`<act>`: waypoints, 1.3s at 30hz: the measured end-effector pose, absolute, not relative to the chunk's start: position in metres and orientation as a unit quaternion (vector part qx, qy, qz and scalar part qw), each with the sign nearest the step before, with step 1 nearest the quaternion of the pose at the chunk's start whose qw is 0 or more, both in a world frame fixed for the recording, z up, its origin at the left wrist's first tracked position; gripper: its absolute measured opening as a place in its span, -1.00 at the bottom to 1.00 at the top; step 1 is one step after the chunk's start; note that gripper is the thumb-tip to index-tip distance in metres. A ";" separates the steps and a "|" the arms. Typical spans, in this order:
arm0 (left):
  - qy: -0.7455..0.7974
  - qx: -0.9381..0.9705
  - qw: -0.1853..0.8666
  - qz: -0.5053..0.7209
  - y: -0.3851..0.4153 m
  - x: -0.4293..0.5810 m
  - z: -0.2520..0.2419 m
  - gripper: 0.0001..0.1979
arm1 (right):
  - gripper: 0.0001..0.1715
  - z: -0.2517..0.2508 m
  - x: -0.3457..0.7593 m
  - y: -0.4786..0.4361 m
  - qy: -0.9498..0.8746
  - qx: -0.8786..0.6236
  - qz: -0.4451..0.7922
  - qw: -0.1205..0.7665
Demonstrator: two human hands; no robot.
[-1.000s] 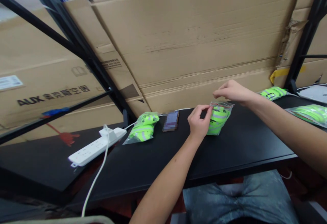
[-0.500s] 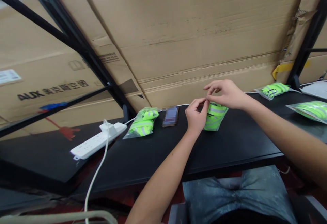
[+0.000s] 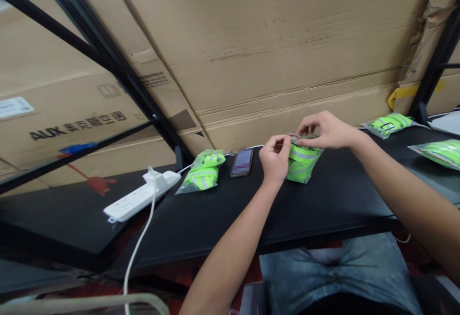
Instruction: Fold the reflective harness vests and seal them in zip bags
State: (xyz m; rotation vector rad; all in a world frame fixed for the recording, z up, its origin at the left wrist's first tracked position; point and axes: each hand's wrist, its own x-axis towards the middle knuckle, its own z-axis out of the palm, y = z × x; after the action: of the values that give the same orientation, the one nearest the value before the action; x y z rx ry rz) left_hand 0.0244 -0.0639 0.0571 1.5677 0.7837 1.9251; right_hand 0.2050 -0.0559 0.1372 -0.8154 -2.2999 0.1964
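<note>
A clear plastic bag (image 3: pixel 303 163) with folded neon-green and grey striped material inside stands upright on the black table (image 3: pixel 230 214). My left hand (image 3: pixel 274 158) pinches the left end of its top edge between thumb and fingers. At the right part of that edge, my right hand (image 3: pixel 326 132) grips the plastic with thumb and fingers. A thin red line shows along the bag's top between my hands. Left of them, a phone (image 3: pixel 242 162) lies near the cardboard, and beyond it rests another bag of green material (image 3: pixel 203 171).
Two more green bags, one at the back right (image 3: pixel 390 124) and one at the right edge (image 3: pixel 440 152), lie on the table. A white power strip (image 3: pixel 142 196) with a cable sits at left. Cardboard (image 3: pixel 269 56) and black metal posts (image 3: pixel 440 56) stand behind.
My right hand has moved slightly right, away from my left fingertips, along the bag's top edge. More of that edge now shows between my hands.
</note>
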 end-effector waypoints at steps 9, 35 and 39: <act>0.314 0.566 0.237 0.724 -0.050 0.013 0.048 -0.78 | -0.73 0.125 0.174 -0.025 -0.876 -0.287 0.146 0.359; 0.288 0.646 0.272 0.652 -0.038 0.002 0.054 -0.72 | -0.69 0.108 0.184 -0.028 -0.881 -0.258 0.044 0.394; 0.297 0.649 0.259 0.651 -0.039 0.003 0.051 -0.76 | -0.69 0.109 0.189 -0.029 -0.879 -0.268 0.078 0.387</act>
State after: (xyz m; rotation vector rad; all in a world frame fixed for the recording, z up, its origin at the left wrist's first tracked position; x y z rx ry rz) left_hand 0.0032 -0.0387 0.0511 1.7589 0.8039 1.7645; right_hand 0.1892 -0.0286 0.1095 -0.6832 -2.2356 0.1989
